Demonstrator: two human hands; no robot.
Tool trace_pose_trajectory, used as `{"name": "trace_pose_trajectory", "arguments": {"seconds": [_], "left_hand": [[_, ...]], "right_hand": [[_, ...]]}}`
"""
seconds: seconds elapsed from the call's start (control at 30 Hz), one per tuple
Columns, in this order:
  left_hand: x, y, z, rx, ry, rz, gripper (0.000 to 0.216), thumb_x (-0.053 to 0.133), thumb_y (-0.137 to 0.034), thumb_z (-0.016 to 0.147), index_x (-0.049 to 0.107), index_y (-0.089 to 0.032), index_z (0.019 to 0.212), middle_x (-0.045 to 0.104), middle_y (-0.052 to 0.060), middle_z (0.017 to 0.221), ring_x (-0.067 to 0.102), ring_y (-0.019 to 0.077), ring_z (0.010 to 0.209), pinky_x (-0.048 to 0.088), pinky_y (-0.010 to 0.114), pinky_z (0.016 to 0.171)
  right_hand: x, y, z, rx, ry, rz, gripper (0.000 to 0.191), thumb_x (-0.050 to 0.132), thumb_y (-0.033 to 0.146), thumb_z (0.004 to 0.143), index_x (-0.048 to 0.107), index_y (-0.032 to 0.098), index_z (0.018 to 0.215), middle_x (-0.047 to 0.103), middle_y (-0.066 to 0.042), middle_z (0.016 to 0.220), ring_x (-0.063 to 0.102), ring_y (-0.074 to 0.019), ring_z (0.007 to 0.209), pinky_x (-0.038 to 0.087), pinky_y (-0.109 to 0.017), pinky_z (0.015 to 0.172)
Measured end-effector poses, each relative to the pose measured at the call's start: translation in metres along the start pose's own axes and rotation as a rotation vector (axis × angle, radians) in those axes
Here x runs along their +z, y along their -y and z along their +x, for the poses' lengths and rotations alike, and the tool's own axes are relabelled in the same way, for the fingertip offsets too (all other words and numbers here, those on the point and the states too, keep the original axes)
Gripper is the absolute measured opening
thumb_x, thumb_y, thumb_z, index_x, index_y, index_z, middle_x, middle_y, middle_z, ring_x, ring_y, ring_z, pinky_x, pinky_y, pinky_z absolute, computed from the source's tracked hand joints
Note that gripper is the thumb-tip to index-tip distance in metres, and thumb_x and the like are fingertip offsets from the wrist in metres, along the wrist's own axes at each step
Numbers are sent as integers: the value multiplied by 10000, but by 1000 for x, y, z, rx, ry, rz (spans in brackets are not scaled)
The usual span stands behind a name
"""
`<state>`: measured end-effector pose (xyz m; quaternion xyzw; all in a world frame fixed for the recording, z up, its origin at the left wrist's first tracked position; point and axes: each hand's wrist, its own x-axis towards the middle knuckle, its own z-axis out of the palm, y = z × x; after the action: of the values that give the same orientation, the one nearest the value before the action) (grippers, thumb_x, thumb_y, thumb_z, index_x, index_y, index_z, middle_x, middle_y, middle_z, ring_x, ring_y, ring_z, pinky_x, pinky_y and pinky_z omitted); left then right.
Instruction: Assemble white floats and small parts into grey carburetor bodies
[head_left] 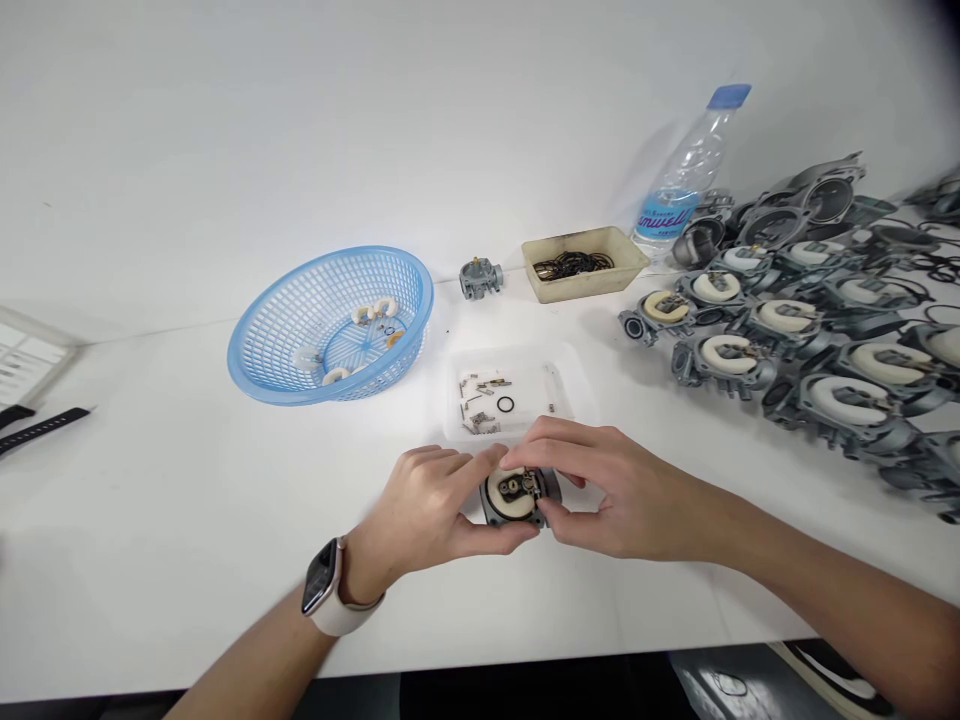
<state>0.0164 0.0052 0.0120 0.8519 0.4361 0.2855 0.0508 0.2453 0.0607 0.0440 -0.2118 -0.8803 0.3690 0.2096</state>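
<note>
White surface (187, 550) against a pale wall (480, 120), a metal carburetor (516, 495) grasped in the fingers of the left hand (427, 505), fingers of the right hand (630, 490) bent over its right side, their grip unclear, a translucent tray (579, 385) of small parts (478, 422) just beyond.

Bright, even white light washes over my table (225, 560) and the wall (450, 120), nearly bleaching out the translucent tray's (581, 385) edges, while the bottle (671, 190) throws a soft shadow. My left hand (431, 505) and right hand (619, 490) look reasonably crisp. The wide lens stretches and softens the metal parts (855, 400) rightward, and the top right corner darkens.
</note>
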Motion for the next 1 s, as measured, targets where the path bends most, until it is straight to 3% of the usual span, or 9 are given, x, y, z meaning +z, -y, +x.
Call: {"name": "trace_pose_trajectory", "arguments": {"seconds": [0.37, 0.83, 1.0], "left_hand": [[0, 0, -1, -1, 3, -11, 483, 668, -575, 881, 642, -146, 1102, 662, -29, 637, 624, 132, 512, 406, 271, 494], [0, 1, 0, -4, 7, -12, 485, 667, -556, 887, 642, -144, 1142, 671, -20, 650, 619, 133, 517, 422, 264, 510], [0, 0, -1, -1, 0, -1, 478, 673, -569, 879, 655, -139, 1088, 649, -28, 625, 608, 133, 506, 402, 272, 496]], "right_hand": [[2, -2, -2, -18, -34, 1, 448, 575, 39, 819, 637, 236, 1217, 622, -20, 1022, 572, -129, 807, 455, -217, 603], [-1, -2, -1, -25, 16, -25, 446, 586, 52, 831, 636, 239, 1233, 642, -36, 1022, 574, -139, 787, 465, -227, 608], [2, -4, -2, -17, -39, -45, 438, 576, 52, 841, 632, 237, 1234, 636, -28, 1039, 561, -126, 760, 452, -228, 597]]}}
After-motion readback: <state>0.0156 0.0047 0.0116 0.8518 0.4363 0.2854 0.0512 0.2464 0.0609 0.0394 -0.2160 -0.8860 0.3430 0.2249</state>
